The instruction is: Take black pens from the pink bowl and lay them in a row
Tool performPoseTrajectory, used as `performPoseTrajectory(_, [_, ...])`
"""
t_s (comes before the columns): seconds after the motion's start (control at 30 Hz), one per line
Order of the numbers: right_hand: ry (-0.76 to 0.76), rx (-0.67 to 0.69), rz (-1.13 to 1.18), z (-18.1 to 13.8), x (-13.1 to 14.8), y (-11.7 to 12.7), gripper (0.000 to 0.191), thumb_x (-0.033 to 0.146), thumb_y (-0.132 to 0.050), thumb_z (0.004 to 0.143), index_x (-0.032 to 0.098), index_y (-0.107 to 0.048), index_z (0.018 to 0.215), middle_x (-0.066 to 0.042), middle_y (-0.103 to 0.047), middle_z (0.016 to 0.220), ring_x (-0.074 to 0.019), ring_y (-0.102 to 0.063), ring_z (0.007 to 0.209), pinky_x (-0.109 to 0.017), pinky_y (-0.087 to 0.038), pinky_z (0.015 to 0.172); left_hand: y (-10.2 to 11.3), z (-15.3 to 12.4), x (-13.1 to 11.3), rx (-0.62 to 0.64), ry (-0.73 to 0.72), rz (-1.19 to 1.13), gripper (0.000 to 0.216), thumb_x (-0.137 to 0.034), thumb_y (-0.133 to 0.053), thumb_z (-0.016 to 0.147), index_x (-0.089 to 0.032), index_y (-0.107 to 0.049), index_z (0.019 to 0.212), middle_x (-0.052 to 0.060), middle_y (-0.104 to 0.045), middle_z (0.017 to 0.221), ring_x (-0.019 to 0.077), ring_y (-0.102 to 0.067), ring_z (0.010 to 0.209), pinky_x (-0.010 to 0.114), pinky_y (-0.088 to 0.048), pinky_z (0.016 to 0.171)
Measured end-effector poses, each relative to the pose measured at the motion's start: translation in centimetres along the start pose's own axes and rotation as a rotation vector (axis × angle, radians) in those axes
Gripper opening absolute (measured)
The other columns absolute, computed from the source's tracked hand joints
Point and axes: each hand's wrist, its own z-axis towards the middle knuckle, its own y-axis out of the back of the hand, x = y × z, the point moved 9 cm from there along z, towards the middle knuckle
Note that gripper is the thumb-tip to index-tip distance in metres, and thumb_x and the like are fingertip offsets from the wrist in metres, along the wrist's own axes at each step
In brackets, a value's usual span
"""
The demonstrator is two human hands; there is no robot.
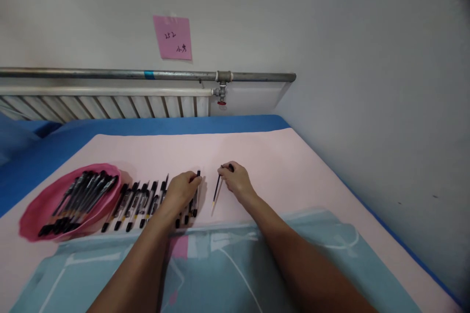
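My left hand [182, 190] rests with curled fingers on the right end of a row of several black pens [139, 202] laid side by side on the pink sheet [279, 166], gripping the last pen [197, 194]. My right hand [234, 179] pinches the top of a thin pen refill [216, 191] that lies just right of the row, its tip pointing toward me. A pink oval tray [35, 215] at the left holds several more black pens [81, 194].
A light blue patterned cloth [227, 269] covers the near part of the surface. Blue bedding [47, 151] borders the pink sheet at the back and left. A radiator [110, 105], a metal pipe [147, 75] and a pink note [172, 37] line the wall; another wall stands close on the right.
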Motion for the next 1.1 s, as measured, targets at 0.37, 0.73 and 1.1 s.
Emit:
performPoseTrajectory(0.37, [0.106,0.080,-0.193,-1.2,1.7,-2.1,0.011,0.030,-0.053,0.068,0.019,-0.055,0.066,0.004,-0.053,0.059,-0.0115,-0.049,0.058,-0.022,-0.038,0.053,-0.9,0.4,0.6,0.017,0.017,0.166,0.036,-0.043,-0.042,0.081,-0.016,-0.066,0.083,0.009,-0.068,0.080,0.0181,-0.060,0.071,0.025,-0.036,0.059])
performPoseTrajectory(0.73, [0.322,0.281,-0.547,-3.7,2.1,-4.9,0.009,0.029,-0.056,0.076,0.021,-0.060,0.078,0.001,-0.061,0.069,-0.0120,-0.052,0.063,-0.022,-0.036,0.059,-0.2,0.3,0.7,0.006,0.021,0.240,0.032,-0.034,-0.041,0.081,-0.015,-0.066,0.089,0.010,-0.069,0.089,0.0217,-0.062,0.084,0.028,-0.040,0.068])
performPoseTrajectory(1.1, [0.387,0.318,-0.620,-4.2,2.5,-5.2,0.009,0.023,-0.054,0.078,0.022,-0.062,0.083,0.001,-0.063,0.074,-0.0120,-0.053,0.067,-0.022,-0.035,0.059,-0.1,0.4,1.0,0.027,-0.012,0.279,0.028,-0.024,-0.044,0.079,-0.020,-0.066,0.096,0.006,-0.068,0.098,0.0179,-0.060,0.090,0.025,-0.043,0.076])
